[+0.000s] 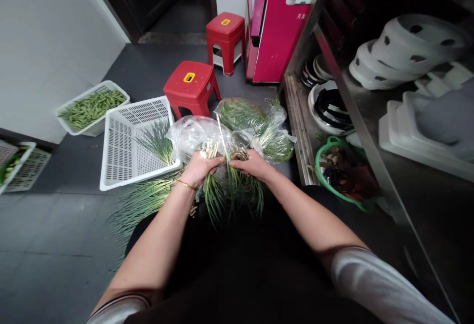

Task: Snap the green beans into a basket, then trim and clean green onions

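My left hand [200,168] is closed round a bunch of scallions [214,196], their white ends up and green leaves hanging down. In my right hand [256,165] is another bunch of scallions [241,154] with brownish root ends. A single long scallion [223,134] stands between my two hands, near the fingertips of both; which hand grips it I cannot tell. Just beyond lie clear plastic bags [196,134], one packed with green scallions [240,112]. Left of my hands, loose scallions [148,203] are heaped on the floor.
A white plastic basket [111,158] holding some scallions [157,141] stands at the left, beside a basket of green beans [92,106]. Two red stools [188,92] are ahead. At the right are a metal shelf with white containers [400,52] and a green-rimmed basket [321,173].
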Tool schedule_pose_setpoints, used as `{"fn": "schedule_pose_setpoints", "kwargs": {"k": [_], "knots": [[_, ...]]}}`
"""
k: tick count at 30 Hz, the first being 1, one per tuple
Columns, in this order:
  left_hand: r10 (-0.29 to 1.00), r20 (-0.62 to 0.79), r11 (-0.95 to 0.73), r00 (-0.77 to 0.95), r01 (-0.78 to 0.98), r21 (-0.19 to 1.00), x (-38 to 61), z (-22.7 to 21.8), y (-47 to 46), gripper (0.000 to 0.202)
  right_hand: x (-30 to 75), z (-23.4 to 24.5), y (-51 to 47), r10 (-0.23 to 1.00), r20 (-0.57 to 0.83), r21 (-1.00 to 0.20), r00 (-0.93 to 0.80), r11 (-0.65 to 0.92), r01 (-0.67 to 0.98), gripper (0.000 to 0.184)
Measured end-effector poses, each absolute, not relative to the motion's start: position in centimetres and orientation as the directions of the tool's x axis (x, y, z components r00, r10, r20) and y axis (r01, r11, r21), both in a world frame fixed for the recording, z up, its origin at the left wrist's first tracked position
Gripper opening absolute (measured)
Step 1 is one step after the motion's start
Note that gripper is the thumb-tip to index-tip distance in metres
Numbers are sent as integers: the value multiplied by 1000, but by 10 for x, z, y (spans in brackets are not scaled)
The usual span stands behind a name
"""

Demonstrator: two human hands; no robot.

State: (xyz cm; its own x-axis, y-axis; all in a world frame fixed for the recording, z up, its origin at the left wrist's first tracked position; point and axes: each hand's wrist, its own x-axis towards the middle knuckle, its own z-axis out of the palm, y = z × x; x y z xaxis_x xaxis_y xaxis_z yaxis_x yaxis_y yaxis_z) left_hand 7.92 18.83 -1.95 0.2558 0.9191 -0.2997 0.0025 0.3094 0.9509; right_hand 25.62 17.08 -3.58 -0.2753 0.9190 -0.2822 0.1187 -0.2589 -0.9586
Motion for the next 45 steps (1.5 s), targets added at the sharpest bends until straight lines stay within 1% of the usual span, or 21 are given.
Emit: {"fn": "schedule_pose_setpoints", "kwargs": {"k": [3,6,8,12,17,20,22,25,28,31,35,38,42,43,44,45], "knots": [[920,-299,316,253,-28,948,81,-18,188,27,256,-37,170,928,-252,-966,-275,-222,135,24],[920,-285,278,271,66,958,83,-15,188,25,255,-40,170,936,-220,-970,-273,-180,165,25],[921,-280,255,271,124,959,83,-14,188,28,257,-40,171,943,-193,-968,-272,-136,213,28],[906,-280,242,318,155,958,82,-15,189,28,262,-39,173,954,-142,-956,-265,-63,285,28],[917,-246,187,314,206,960,84,-22,190,28,258,-44,171,947,-147,-961,-285,-68,267,28],[904,-261,221,339,151,963,81,-22,192,28,262,-41,170,934,-172,-963,-313,-94,251,27],[900,-278,270,335,71,960,76,-19,194,26,272,-32,171,892,-196,-959,-407,-87,270,25],[918,-292,306,268,-10,952,64,-13,198,17,298,-18,175,822,-239,-942,-517,-67,329,23],[946,-262,273,193,-31,962,51,-8,202,11,328,-8,176,782,-269,-926,-562,-49,374,22],[954,-253,262,159,-37,964,39,-7,205,9,358,-7,173,774,-269,-924,-573,-39,381,20],[958,-254,258,130,-16,966,27,-13,210,9,394,-7,163,776,-298,-927,-556,-95,363,17],[959,-269,266,86,44,963,24,-17,214,9,415,-4,158,788,-340,-908,-514,-132,398,19],[938,-332,289,96,312,905,31,-20,215,16,410,-3,160,835,-303,-908,-459,-107,405,22],[932,-344,287,116,344,894,37,-20,213,19,399,-6,161,850,-289,-907,-440,-96,410,22],[927,-349,289,135,335,897,43,-20,211,23,385,-10,162,861,-279,-904,-425,-86,419,22],[926,-346,295,154,281,913,50,-20,209,28,368,-15,163,873,-267,-900,-409,-75,429,23]]}}
